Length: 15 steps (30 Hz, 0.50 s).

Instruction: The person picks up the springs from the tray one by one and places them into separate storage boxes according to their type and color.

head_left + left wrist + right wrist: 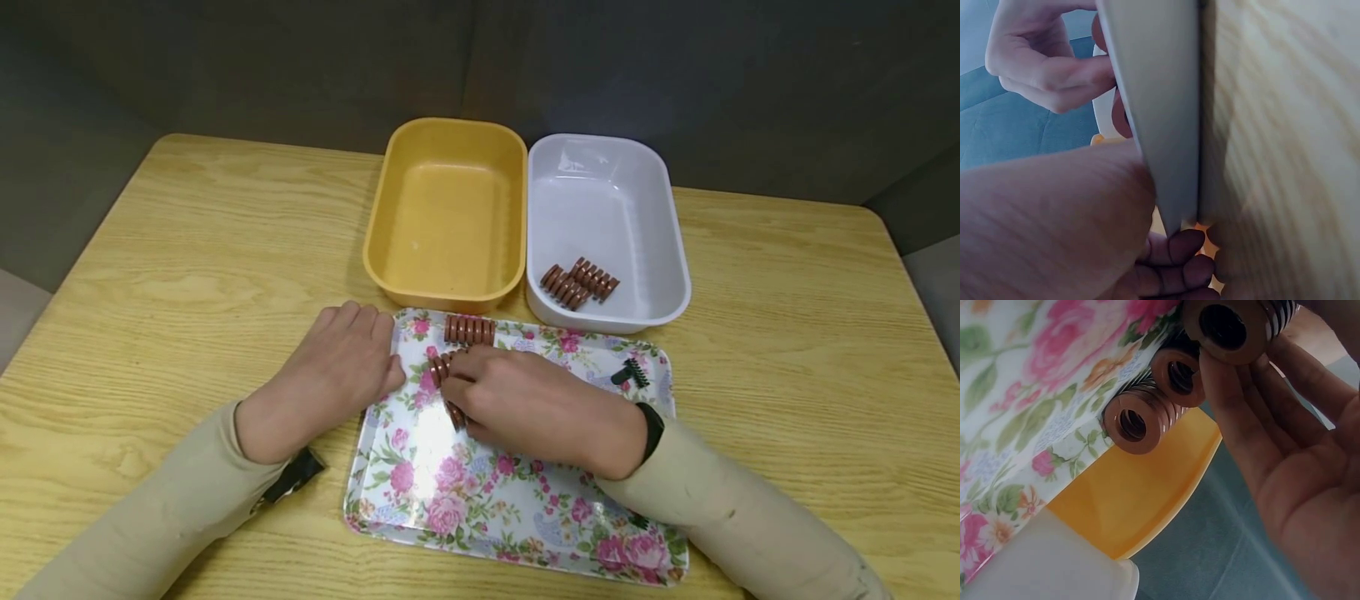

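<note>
Your right hand pinches a brown spring between thumb and fingers, low over the tray, toward its left edge in the far half. Just beyond that spring, partly hidden by your fingers, lies the middle spring. The far spring lies along the tray's far edge, nearer the far left corner than the right.

Your left hand has its fingers curled at the tray's far left corner, holding the rim there, thumb toward the tray.

Near the tray's far right corner you have a dark comb. A second dark piece shows toward the near right corner, mostly covered by your right sleeve.

Past the tray, at the far edge of the table, the yellow bin stands on the left and the white bin just beside it on the right. Two more springs lie together in the white bin, toward its near left corner.
</note>
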Each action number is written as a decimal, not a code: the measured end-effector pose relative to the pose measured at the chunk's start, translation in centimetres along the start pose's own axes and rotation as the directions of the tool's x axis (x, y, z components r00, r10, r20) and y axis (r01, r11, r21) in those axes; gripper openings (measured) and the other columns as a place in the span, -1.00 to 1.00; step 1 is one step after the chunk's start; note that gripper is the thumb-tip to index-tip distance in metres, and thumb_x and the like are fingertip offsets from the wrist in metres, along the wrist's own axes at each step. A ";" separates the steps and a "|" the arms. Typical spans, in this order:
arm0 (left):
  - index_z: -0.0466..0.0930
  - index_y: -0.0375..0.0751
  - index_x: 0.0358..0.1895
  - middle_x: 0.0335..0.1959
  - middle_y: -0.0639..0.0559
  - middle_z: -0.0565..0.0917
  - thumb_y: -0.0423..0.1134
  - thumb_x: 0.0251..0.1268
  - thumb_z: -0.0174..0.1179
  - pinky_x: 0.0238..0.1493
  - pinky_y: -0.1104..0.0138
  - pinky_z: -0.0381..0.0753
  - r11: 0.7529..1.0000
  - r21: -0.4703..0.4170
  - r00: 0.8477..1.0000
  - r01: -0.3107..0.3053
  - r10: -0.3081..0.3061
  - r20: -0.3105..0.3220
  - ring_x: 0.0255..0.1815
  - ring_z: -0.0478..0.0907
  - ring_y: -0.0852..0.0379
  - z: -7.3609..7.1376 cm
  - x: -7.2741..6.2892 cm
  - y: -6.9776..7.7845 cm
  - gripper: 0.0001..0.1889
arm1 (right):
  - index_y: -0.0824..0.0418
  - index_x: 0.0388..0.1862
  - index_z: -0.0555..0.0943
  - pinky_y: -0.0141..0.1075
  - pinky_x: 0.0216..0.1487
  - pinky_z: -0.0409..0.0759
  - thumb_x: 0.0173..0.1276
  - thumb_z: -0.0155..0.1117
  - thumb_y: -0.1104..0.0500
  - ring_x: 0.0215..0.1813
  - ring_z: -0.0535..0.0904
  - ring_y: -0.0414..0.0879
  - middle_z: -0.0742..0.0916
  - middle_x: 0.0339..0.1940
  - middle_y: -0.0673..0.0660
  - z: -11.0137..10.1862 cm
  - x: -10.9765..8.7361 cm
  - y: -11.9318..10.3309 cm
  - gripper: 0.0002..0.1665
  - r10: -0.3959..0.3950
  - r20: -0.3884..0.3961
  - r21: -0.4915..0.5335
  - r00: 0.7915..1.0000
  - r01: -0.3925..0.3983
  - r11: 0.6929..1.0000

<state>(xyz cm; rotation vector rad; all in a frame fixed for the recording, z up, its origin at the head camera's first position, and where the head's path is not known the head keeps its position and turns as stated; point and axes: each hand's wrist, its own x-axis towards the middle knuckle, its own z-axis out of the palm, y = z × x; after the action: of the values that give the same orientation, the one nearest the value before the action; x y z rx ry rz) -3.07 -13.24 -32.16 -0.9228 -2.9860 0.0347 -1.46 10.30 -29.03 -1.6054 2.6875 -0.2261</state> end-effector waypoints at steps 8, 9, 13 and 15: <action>0.29 -0.24 -0.33 -0.41 -0.05 0.35 -0.14 0.39 0.03 -0.11 0.14 0.37 1.000 -0.001 1.000 0.011 -0.011 0.028 -0.29 0.26 -0.02 -0.1 0.1 0.0 -0.76 | 0.19 -0.17 0.73 -0.29 -0.08 0.72 0.21 0.51 0.17 -0.13 0.69 -0.10 0.75 -0.17 0.04 -0.3 -0.1 -0.2 -0.77 0.020 0.050 0.011 0.999 -0.020 1.000; 0.29 -0.24 -0.33 -0.41 -0.05 0.35 -0.14 0.39 0.03 -0.11 0.14 0.37 1.000 -0.002 1.000 0.011 -0.011 0.026 -0.29 0.26 -0.02 0.0 0.1 0.0 -0.76 | 0.19 -0.16 0.74 -0.29 -0.08 0.72 0.21 0.51 0.17 -0.14 0.69 -0.10 0.75 -0.17 0.04 -0.4 -0.1 -0.2 -0.77 0.022 0.053 0.012 0.998 -0.023 1.000; 0.29 -0.23 -0.33 -0.40 -0.06 0.36 -0.14 0.39 0.03 -0.09 0.13 0.39 1.000 -0.009 0.999 0.015 -0.015 0.034 -0.28 0.27 -0.02 0.0 0.1 0.0 -0.76 | 0.19 -0.13 0.74 -0.29 -0.10 0.72 0.21 0.51 0.18 -0.15 0.69 -0.10 0.76 -0.18 0.04 -0.4 -0.1 -0.3 -0.75 0.028 0.067 0.010 0.997 -0.029 1.000; 0.29 -0.23 -0.33 -0.40 -0.06 0.35 -0.14 0.39 0.02 -0.08 0.12 0.39 1.000 -0.011 0.999 0.017 -0.016 0.040 -0.28 0.26 -0.02 0.0 0.2 0.0 -0.76 | 0.19 -0.14 0.74 -0.29 -0.12 0.72 0.21 0.50 0.19 -0.18 0.69 -0.11 0.75 -0.21 0.04 -0.4 -0.1 -0.3 -0.76 0.029 0.073 0.011 0.997 -0.030 0.999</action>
<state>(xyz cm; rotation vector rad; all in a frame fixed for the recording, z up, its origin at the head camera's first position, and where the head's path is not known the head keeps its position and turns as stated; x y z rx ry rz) -3.20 -13.14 -32.15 -0.9092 -3.0334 0.0371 -1.19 10.30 -28.61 -1.5385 2.6487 -0.1798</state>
